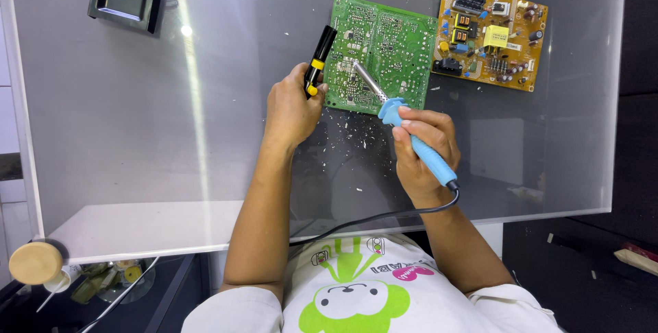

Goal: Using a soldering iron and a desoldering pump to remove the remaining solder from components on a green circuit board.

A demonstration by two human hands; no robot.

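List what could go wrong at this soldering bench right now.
1. The soldering iron tip rests on the green circuit board, close to the left hand holding the black and yellow tool; a slip might burn fingers.
2. The iron's black cord trails over the table edge by the body; a snag could jerk the iron in the right hand.

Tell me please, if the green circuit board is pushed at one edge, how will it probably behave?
The green circuit board looks thin, flat and stiff, so it would likely slide on the smooth glass table rather than bend. It lies solder side up on hidden parts, so it may rock. The left hand beside its edge probably steadies it.
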